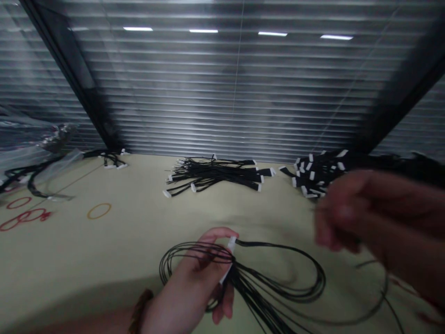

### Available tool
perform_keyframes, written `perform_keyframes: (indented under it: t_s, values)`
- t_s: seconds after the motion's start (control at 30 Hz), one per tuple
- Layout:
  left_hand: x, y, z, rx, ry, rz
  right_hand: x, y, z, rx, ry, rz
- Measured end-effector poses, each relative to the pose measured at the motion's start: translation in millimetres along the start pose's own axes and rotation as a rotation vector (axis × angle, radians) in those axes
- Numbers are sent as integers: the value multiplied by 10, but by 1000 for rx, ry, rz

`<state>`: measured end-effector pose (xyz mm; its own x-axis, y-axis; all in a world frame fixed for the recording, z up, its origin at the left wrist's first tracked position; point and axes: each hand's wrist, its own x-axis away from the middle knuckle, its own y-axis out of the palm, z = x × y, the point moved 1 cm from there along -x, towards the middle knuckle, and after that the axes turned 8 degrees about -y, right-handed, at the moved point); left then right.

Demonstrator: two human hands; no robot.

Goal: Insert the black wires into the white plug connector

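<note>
Our right hand (365,218), blurred, appears to pinch a wire end (319,210) well to the right of the white connector (232,243), which our left hand (200,278) clasps with looped black wires (243,286) running rightward and toward us.

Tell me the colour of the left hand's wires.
Black wires, shown in the head view.

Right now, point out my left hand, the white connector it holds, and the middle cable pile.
Left hand (191,284): head view, back of hand.
White connector (232,243): head view, upper part.
Middle cable pile (217,173): head view, centre of black cables.
</note>
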<state>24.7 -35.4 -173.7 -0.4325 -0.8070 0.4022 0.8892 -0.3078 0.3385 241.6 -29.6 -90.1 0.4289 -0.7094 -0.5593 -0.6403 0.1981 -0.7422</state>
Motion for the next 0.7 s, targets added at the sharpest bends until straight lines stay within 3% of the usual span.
perform_keyframes:
  t_s: [0.07,0.2,0.4,0.53,0.7]
  values:
    - [-1,8,13,9,-5,-11,59,298,-166,-43,-18,-146]
    - [2,12,22,58,13,-57,219,659,-255,215,-226,-58]
    - [47,35,25,84,-26,-136,268,667,-249,240,-291,-23]
    - [57,48,32,93,-25,-139,276,662,-274,282,-371,-27]
    - [44,49,25,71,-4,-144,280,668,-260,227,-365,-63]
